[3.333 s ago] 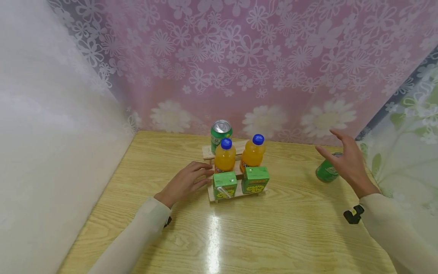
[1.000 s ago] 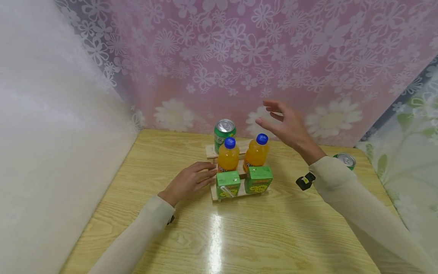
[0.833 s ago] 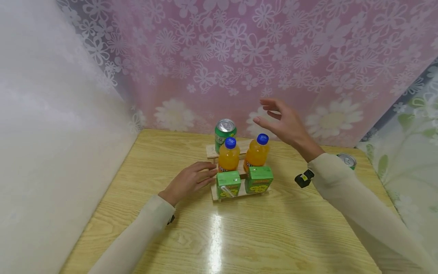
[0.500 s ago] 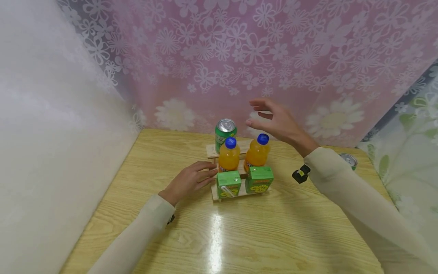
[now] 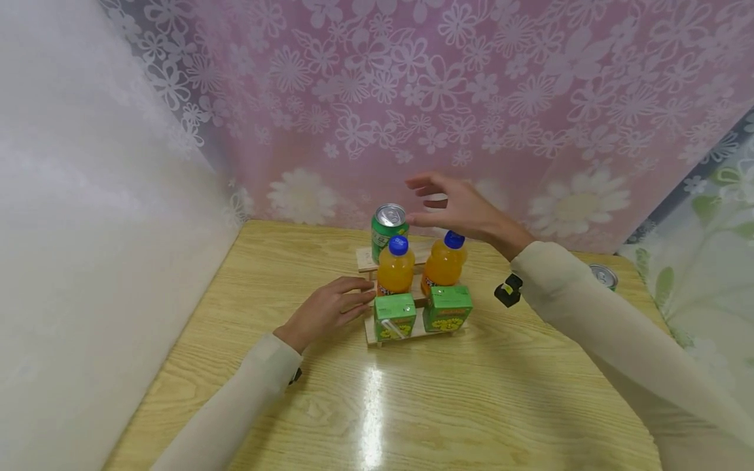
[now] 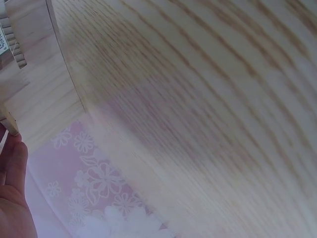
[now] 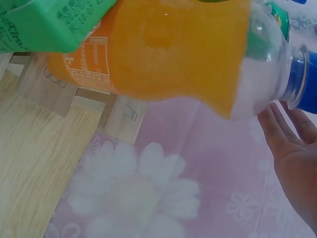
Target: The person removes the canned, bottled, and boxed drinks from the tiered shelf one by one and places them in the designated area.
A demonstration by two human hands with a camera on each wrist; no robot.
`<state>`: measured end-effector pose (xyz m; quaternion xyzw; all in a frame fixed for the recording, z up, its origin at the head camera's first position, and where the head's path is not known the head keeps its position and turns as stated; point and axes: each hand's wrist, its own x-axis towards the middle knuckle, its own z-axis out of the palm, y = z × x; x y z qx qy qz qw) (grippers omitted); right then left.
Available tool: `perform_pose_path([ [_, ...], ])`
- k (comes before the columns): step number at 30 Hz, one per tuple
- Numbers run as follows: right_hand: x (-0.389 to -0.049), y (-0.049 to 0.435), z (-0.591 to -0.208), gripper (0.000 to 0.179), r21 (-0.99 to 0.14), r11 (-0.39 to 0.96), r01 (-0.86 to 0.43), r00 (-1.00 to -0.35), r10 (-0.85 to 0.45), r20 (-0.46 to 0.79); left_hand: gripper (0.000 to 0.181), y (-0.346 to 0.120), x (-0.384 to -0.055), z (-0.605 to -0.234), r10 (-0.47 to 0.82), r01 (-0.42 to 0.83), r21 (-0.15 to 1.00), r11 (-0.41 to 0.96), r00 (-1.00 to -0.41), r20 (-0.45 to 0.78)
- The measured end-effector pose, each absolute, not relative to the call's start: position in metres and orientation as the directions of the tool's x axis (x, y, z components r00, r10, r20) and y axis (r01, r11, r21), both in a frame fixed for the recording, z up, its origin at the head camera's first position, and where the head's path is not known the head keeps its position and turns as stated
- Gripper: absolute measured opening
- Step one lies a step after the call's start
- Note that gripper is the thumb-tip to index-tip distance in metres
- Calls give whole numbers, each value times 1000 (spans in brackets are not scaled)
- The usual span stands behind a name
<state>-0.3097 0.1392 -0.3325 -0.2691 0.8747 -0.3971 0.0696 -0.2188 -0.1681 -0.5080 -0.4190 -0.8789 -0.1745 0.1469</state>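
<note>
A small tiered wooden rack (image 5: 365,260) bears a green drink can (image 5: 383,243) on its top step. Two orange juice bottles (image 5: 396,268) with blue caps stand on the middle step, and two green juice cartons (image 5: 448,313) on the lowest. My left hand (image 5: 326,311) lies at the rack's left side; in the left wrist view its fingertips touch a wooden rack end (image 6: 9,123). Above the right bottle, my right hand (image 5: 462,208) reaches over with fingers spread in a loose curve, thumb close by the can's top, holding nothing. The right wrist view shows a bottle (image 7: 168,49) in front of the fingers.
Another green can (image 5: 603,275) stands at the table's right, partly hidden by the right sleeve (image 5: 565,281). The wood-grain table (image 5: 318,412) meets a pink floral cloth (image 5: 353,85) behind and a pale wall (image 5: 76,229) on the left.
From beside the right-hand can, my right hand has moved left over the rack to the can on the top step. That right-hand can now stands upright, further back. My left hand has stayed at the rack.
</note>
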Motion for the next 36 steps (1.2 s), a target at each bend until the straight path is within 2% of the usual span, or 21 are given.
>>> perform_pose_path([
  [25, -319, 116, -335, 77, -719, 561, -411, -776, -629, -46, 39, -168, -221, -508, 683, 773, 203, 601, -628, 373],
  [36, -322, 110, -338, 76, -689, 581, -433, -745, -661, -89, 39, -169, -221, -508, 689, 781, 198, 592, -618, 379],
])
